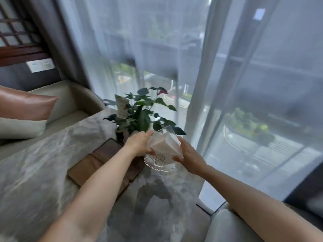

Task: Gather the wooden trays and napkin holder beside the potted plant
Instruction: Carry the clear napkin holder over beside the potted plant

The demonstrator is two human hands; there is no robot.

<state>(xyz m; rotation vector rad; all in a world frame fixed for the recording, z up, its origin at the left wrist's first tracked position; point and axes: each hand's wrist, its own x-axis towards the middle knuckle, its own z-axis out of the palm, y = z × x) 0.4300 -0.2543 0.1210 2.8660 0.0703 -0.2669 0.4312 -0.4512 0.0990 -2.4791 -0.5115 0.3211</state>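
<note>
A clear napkin holder [164, 145] with white napkins and a round base stands on the grey marble table [52, 154], just in front of the potted plant [141, 112]. My left hand [139, 144] grips its left side and my right hand [188, 154] grips its right side. Left of the holder lie dark and light wooden trays [97, 159], side by side and partly hidden under my left forearm. The plant's pot is mostly hidden behind my left hand and the leaves.
A beige sofa [70, 102] with a pink cushion [26, 105] runs along the table's far left. Sheer curtains [209, 84] hang over the window right behind the plant and at the table's right edge. Another seat cushion [227, 227] sits at the bottom right.
</note>
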